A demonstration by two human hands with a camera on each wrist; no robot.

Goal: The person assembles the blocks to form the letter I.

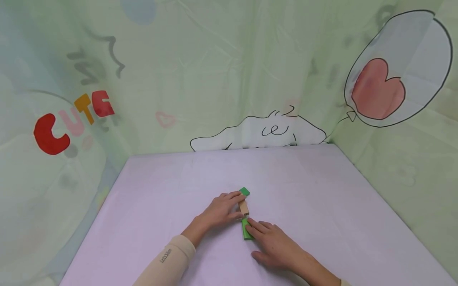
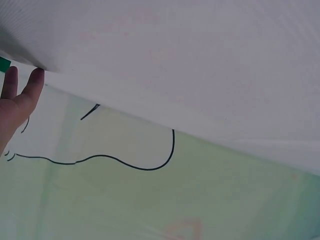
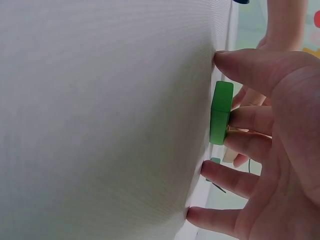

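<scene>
Three blocks lie in a line on the table. The middle one is a plain wooden block point(image 1: 244, 207); my left hand point(image 1: 223, 208) holds it, fingers at its far end and thumb by its near end. A green block point(image 1: 244, 191) shows just beyond those fingertips, partly covered. Nearest me lies another green block point(image 1: 247, 230), its end close to the wooden one. My right hand point(image 1: 275, 244) touches its right side with extended fingers, thumb apart. In the right wrist view, two fingertips meet the green block point(image 3: 221, 112), while the thumb and other fingers touch the table.
A pale lilac cloth covers the table point(image 1: 171, 182). Printed fabric walls point(image 1: 214, 79) stand behind it and at both sides. The table's back edge runs along the foot of the rear wall.
</scene>
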